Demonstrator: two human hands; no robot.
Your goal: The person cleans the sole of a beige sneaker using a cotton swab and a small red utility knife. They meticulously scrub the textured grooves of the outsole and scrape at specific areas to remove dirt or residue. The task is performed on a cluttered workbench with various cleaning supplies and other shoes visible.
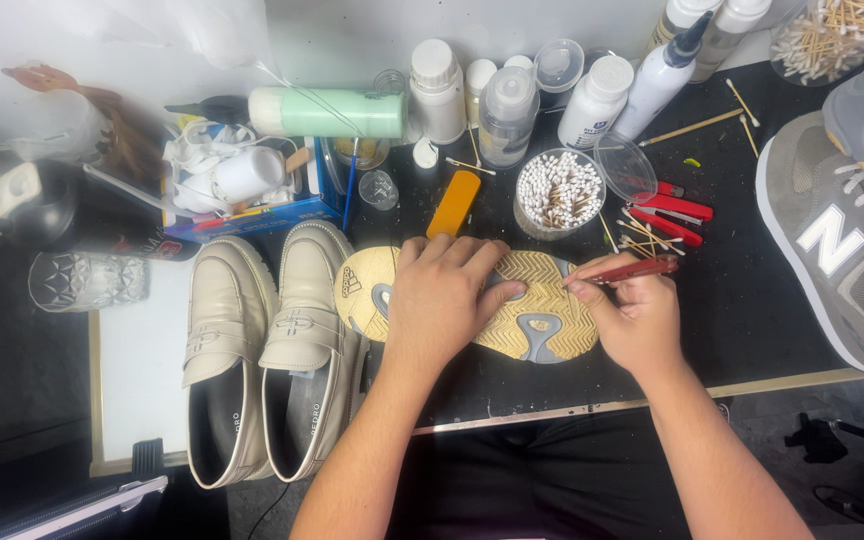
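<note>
Your left hand [444,298] lies flat, fingers spread, pressing on the upturned yellow shoe sole [542,310], which pins the shoe to the black worktop [752,310] so it will not shift under the tool. Your right hand [632,318] is clenched around a thin red tool [634,270], held like a pen with its tip low over the tread at the sole's right part. Just to your left, a pair of cream loafers [267,350] sits side by side, apart from the work. Farther off, a tub of cotton swabs [558,190] and white bottles [512,100] stand within reach. A grey sneaker [837,240] rests at the right.
</note>
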